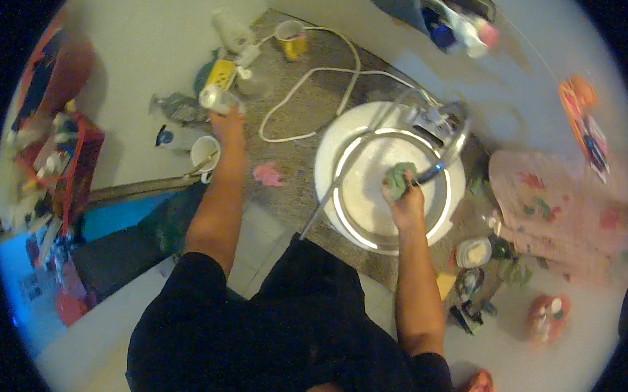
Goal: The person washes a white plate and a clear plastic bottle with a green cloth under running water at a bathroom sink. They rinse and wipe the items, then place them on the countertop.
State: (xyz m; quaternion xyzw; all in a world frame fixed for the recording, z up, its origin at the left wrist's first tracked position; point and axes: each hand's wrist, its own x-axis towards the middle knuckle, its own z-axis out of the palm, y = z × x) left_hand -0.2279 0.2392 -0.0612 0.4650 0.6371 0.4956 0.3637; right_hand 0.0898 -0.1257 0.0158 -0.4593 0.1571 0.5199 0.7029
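My left hand (pixel 228 123) is on a clear, light-capped bottle or jar (pixel 217 99) at the back left of the countertop. In my right hand (pixel 409 205) is a crumpled green cloth or sponge (pixel 398 179), above a round white basin with a shiny metal rim (pixel 328 160). The dark end of a flexible hose (pixel 428 174) lies close to my right hand; whether my fingers touch it I cannot tell. A white mug (pixel 205 153) stands beside my left forearm, and a pink leaf-shaped piece (pixel 268 174) lies on the counter.
A white cable (pixel 287 139) loops over the counter behind the basin. Near my left hand are a yellow box (pixel 221 75) and a pump bottle (pixel 177 137). Right of the basin stand a small tub (pixel 473 252) and several small items. A red basket (pixel 81 165) is at the far left.
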